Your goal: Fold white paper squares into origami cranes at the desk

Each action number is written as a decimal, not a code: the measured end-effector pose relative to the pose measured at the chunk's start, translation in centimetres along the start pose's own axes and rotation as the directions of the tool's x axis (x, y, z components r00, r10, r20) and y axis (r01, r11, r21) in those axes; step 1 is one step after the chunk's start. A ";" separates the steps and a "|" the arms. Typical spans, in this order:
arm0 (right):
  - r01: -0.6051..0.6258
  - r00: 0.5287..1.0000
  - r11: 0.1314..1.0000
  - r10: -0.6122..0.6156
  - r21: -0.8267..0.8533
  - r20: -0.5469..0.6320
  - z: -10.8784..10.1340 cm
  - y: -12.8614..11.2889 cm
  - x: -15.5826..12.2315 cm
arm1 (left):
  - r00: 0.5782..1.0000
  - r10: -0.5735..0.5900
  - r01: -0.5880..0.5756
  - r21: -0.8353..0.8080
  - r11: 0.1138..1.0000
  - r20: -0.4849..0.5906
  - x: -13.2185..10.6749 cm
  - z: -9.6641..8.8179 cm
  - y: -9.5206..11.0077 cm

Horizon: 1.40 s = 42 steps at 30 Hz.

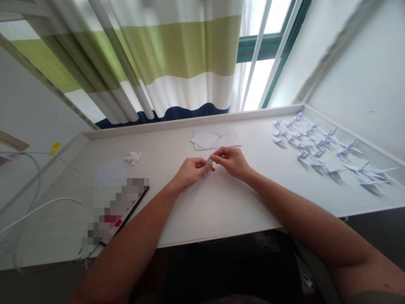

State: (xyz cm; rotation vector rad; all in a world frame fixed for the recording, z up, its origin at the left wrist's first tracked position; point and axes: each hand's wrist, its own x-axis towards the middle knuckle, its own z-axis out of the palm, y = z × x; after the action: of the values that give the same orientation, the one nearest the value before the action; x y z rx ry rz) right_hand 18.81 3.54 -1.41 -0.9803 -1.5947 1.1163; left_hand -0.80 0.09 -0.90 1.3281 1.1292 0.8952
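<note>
A small folded piece of white paper [208, 167] is held between both hands above the middle of the desk. My left hand [190, 173] pinches its lower left part between thumb and fingers. At its upper tip, the thumb and forefinger of my right hand [232, 161] are closed on the paper. Just beyond the hands lie a square white sheet [205, 139] and a printed or drawn-on sheet [230, 136] partly under it. Several folded paper cranes [321, 154] stand in loose rows on the right side of the desk.
The white desk [202, 215] has a raised rim [190, 121] at the back. On the left are crumpled white paper [133, 158], pale sheets [110, 171], a blurred-out dark-edged device [122, 211] and white cables [39, 185]. A curtain [177, 55] hangs behind.
</note>
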 end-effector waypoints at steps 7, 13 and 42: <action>-0.060 0.998 0.983 0.061 0.172 0.003 -0.1 -0.5 -0.1 | 0.999 0.030 -0.029 -0.022 0.999 0.029 0.1 0.1 -0.1; -0.142 0.989 0.953 0.127 0.267 0.073 -0.3 -0.4 0.2 | 0.996 0.059 -0.057 -0.032 0.998 0.068 0.2 0.1 -0.1; -0.027 0.999 0.985 0.020 0.172 0.045 -0.2 -0.5 0.0 | 0.993 0.047 -0.052 0.039 0.998 0.108 0.1 0.1 -0.1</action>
State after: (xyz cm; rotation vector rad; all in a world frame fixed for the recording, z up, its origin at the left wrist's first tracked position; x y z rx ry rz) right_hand 18.99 3.48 -0.89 -0.8674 -1.4956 1.2766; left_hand -0.72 0.14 -0.98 1.4273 1.0409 0.8300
